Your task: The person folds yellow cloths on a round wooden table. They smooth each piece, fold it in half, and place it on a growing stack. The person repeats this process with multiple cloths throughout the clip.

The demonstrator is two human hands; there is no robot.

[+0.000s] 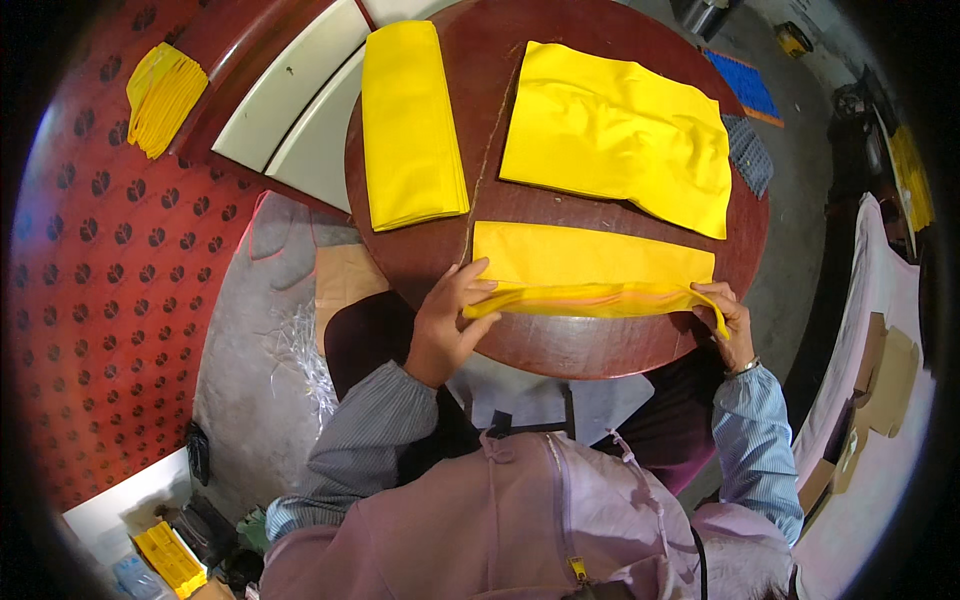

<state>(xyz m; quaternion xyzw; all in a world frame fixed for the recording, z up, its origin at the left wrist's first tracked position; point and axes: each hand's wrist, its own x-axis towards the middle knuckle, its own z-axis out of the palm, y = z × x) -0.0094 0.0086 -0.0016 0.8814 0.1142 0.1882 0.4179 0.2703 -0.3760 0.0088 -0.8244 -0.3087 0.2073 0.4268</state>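
A yellow fabric piece [595,252] lies at the near edge of the round brown table [560,345], its near edge folded up and showing an orange-tinted line along the fold. My left hand [452,315] pinches the left end of that fold between thumb and fingers. At the right end, my right hand [727,318] grips the other corner, fingers on top. Beyond it lies a rumpled stack of flat yellow fabric [620,130]. To the left, a long folded yellow fabric stack [412,125] reaches toward the far side of the table.
A bundle of folded yellow pieces [165,98] lies on a red patterned surface [120,270] at the left. White drawers [290,90] stand beside the table. Open cardboard boxes [870,400] sit on a pale cloth at the right. A blue mat [742,85] lies beyond the table.
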